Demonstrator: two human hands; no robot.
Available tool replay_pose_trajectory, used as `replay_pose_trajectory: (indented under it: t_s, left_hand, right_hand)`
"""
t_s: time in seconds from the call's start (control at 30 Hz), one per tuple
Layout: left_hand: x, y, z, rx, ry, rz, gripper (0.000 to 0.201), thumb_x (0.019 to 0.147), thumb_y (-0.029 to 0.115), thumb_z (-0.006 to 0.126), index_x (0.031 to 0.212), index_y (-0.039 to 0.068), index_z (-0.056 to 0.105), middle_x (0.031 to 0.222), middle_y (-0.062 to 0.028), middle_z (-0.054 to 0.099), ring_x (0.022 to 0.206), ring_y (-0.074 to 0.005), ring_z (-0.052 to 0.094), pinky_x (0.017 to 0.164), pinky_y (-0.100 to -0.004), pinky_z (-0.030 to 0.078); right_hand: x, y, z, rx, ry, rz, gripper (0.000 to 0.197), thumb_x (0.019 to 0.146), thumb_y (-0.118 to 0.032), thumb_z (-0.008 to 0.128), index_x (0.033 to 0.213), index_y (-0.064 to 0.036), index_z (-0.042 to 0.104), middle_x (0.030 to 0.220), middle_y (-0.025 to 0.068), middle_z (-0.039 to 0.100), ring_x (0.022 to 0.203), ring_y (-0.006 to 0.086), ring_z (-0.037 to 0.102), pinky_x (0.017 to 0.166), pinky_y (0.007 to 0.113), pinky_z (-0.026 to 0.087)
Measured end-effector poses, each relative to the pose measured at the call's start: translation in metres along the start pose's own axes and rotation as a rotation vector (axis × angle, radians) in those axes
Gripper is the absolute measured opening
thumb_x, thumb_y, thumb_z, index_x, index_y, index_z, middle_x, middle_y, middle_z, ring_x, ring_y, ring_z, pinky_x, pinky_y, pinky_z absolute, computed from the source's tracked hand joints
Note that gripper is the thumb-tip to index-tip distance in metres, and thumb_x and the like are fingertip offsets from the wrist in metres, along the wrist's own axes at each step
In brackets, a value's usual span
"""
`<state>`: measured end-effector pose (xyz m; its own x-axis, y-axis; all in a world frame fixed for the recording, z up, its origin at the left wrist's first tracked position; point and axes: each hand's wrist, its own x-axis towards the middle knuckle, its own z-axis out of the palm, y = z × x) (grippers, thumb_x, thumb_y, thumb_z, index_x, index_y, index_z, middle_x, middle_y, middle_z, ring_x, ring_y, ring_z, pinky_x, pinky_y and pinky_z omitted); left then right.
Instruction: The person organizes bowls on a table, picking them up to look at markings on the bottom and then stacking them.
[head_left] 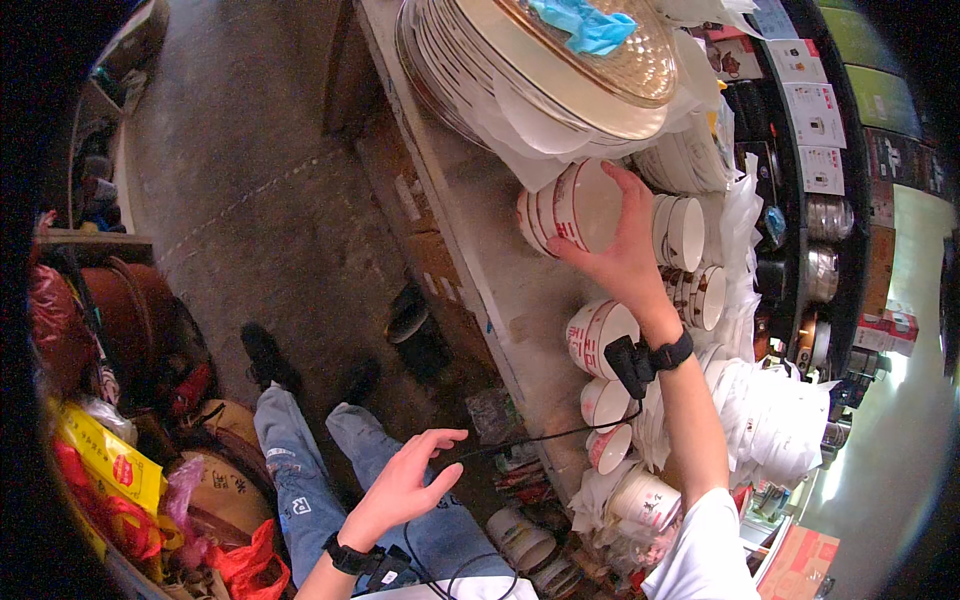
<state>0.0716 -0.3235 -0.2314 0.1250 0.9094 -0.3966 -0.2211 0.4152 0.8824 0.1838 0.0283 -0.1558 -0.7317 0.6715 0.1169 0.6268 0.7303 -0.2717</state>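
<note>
My right hand [628,262] reaches over the shelf, thumb and fingers spread around the rim of a nested stack of white bowls with red bands [548,212]. These bowls lie tilted, their mouth toward my palm. My left hand [402,482] hangs in the air over my legs, fingers apart and holding nothing. Beside the gripped stack stand plain white bowls [682,232] and brown-patterned bowls [706,297]. Closer to me is another white bowl with red markings [592,335], followed by smaller bowls [604,403].
A tall pile of large plates [470,85], topped by a glass dish with a blue wrapper [585,22], fills the shelf's far end. Paper-wrapped dishes [765,420] line the right. Cartons [440,270] sit below the shelf edge. Bags and brown pots [125,310] crowd the left floor.
</note>
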Motion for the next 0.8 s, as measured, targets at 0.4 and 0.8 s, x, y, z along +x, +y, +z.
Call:
replay_pose_trajectory:
  t_s: [0.4, 0.8]
  left_hand:
    - [-0.003, -0.004, 0.006, 0.009, 0.015, 0.009, 0.044, 0.092, 0.022, 0.063, 0.133, 0.008, 0.053, 0.123, -0.0137, 0.061, 0.113, -0.0283, 0.06, 0.096, -0.0381, 0.048]
    - [0.0, 0.003, 0.003, 0.055, -0.012, 0.0, 0.045, 0.092, 0.021, 0.063, 0.133, 0.006, 0.053, 0.127, -0.0136, 0.06, 0.114, -0.0282, 0.059, 0.098, -0.0385, 0.048]
  right_hand:
    - [-0.048, -0.028, -0.038, -0.009, 0.159, 0.111, 0.07, 0.083, -0.021, 0.077, 0.14, -0.0013, 0.041, 0.146, 0.0209, 0.039, 0.135, 0.0352, 0.039, 0.111, 0.044, 0.036]
    - [-0.162, -0.001, -0.056, 0.013, -0.228, 0.482, 0.102, 0.07, -0.038, 0.085, 0.148, 0.0003, 0.031, 0.152, 0.0291, 0.032, 0.141, 0.0427, 0.033, 0.117, 0.047, 0.028]
